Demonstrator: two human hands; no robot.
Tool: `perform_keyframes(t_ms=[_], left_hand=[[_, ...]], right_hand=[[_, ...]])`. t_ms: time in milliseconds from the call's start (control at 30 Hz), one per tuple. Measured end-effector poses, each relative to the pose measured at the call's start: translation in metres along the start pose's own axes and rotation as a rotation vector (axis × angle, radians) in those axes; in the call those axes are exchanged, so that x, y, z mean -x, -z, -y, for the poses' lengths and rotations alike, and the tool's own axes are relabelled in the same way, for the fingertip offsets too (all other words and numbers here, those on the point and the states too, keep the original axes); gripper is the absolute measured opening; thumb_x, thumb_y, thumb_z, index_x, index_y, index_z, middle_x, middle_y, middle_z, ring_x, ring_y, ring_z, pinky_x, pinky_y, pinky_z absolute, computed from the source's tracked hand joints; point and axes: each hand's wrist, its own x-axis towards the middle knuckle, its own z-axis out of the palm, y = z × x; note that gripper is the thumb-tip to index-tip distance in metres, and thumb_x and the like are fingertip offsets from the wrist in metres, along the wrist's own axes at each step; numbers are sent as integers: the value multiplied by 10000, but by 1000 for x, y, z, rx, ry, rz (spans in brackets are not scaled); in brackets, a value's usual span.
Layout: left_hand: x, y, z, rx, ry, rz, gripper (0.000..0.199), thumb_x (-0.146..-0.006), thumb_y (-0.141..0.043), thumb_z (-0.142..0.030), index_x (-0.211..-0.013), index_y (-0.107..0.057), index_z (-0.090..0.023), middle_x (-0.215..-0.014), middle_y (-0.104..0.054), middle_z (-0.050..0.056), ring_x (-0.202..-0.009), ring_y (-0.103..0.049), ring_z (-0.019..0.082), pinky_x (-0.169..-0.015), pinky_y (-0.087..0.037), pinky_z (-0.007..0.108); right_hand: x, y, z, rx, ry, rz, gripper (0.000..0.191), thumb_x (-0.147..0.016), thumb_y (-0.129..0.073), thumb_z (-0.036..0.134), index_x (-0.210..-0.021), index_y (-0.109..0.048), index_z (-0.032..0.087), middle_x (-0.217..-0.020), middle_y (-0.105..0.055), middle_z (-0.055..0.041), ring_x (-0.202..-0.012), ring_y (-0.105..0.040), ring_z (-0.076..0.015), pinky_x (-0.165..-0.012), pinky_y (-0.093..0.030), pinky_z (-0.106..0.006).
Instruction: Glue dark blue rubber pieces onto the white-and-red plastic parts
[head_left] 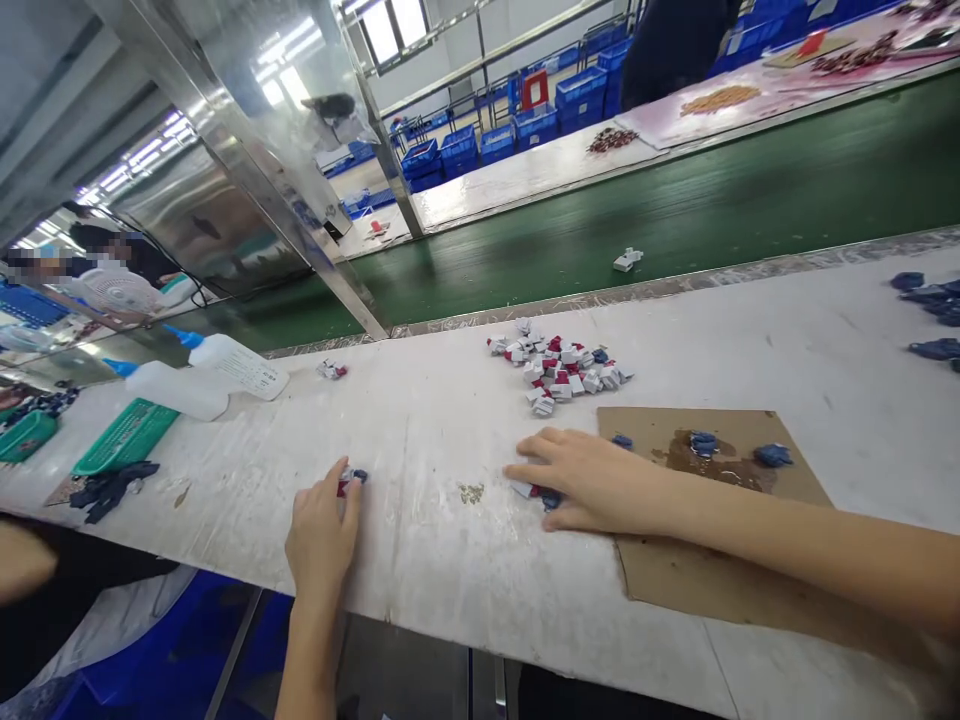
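Observation:
My left hand (322, 535) rests on the table near its front edge. Its thumb and forefinger close around a small white, red and dark-blue piece (358, 476). Farther right, my right hand (589, 480) reaches in palm down, its fingers and thumb around another small white, red and blue piece (551, 497), partly hidden beneath them. Behind that hand lies a pile of small white and red plastic-looking pieces (559, 370). Under the right forearm is a brown cardboard sheet (690, 575) with a wet stain and a few small dark-blue pieces (772, 456).
Beyond the table (435, 420) runs a green conveyor belt (525, 265) carrying one white piece (628, 259). At left are two white bottles (236, 367) with blue nozzles and a green basket (124, 438). Dark-blue pieces (934, 300) lie far right. Another person's arm (26, 565) shows at lower left.

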Motion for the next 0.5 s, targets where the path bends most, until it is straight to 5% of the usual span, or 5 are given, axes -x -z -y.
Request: perform_keyframes(t_ms=[167, 400, 500], left_hand=[[-9, -23, 22, -121, -32, -144, 516, -962, -398, -427, -1325, -590, -114, -1242, -576, 219, -1107, -571, 379, -788, -540, 467], [-11, -28, 39, -30, -191, -278, 415, -915, -512, -364, -1307, -514, -229, -1334, -541, 172, -1252, -517, 452, -951, -499, 580], [-2, -24, 31, 15, -231, -450, 418, -902, -545, -320, -1313, -475, -288, -1325, -556, 144, -1239, -536, 422, -971, -488, 575]], right_hand=[[-6, -11, 7, 25, -20, 11, 229, -899, -600, 175, -1122, -632, 129, -1073, -603, -142, -840, -630, -250, -631, -512, -328], [-1, 0, 11, -64, -56, -60, 263, -837, -604, 85, -1078, -630, 190, -1125, -594, -76, -849, -626, -184, -627, -461, -258], [-5, -6, 8, -120, -36, -49, 268, -803, -600, 95, -1048, -636, 197, -1073, -609, -66, -799, -626, -178, -559, -406, -249]])
